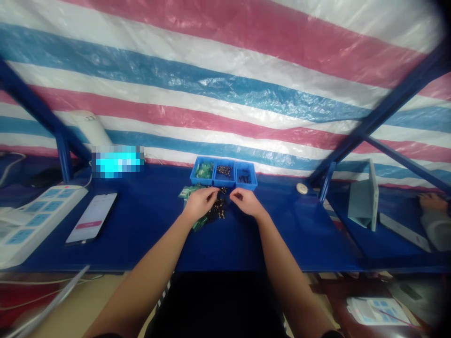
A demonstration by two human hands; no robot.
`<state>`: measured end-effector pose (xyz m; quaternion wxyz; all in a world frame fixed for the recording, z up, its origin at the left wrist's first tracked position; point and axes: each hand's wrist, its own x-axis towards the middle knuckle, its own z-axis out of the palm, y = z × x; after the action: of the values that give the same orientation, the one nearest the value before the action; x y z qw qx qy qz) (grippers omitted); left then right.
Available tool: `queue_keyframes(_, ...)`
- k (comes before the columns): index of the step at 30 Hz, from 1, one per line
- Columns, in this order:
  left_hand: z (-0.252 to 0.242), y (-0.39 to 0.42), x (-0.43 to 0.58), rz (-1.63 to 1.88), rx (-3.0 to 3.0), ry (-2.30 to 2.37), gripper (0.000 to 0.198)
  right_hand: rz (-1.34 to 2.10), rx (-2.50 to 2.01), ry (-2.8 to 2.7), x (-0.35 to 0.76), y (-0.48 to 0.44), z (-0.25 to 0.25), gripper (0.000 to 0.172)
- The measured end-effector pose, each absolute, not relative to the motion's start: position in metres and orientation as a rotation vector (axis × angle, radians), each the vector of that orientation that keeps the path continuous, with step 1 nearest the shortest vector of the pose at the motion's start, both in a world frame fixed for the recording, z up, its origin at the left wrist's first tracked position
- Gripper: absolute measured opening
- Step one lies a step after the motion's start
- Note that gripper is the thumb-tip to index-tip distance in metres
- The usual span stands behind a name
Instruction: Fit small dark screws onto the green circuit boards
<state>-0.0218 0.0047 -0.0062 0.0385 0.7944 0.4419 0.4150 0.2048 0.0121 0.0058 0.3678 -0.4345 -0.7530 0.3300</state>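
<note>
My left hand point(201, 202) is pinched closed over a heap on the blue table, its fingertips beside small dark parts with brass-coloured ends point(223, 190). Facing it, my right hand point(244, 201) also has its fingertips pressed together. Whatever either pinch holds is too small to make out. Below the hands lies a pile of black parts with brass-coloured tips point(219, 210). Small green packets point(199, 224) spread around my left hand, which partly covers them. Just beyond stand three joined blue bins: one with green pieces point(204, 170), one with brass-and-dark pieces point(224, 171), one with dark pieces point(244, 178).
To the left lie a phone point(92, 218) and a white power strip point(38, 218), with a blurred-out lit display point(118, 162) behind. A round cream object point(302, 188) sits right. Blue frame bars point(380, 110) slant at both sides. Another person's hand point(434, 203) rests far right, near a propped tablet point(364, 199).
</note>
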Motion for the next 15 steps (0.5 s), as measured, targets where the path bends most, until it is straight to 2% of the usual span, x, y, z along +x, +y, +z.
queue_keyframes(7,-0.004,0.003,-0.021,1.235,2.449,1.236,0.024,1.022,-0.973,-1.574,0.183,0.014,-0.003,0.039)
queue_keyframes(15,-0.001,0.001,-0.019,1.175,2.417,1.251,0.025,1.179,-0.935,-1.373,0.175,0.013,-0.005,0.032)
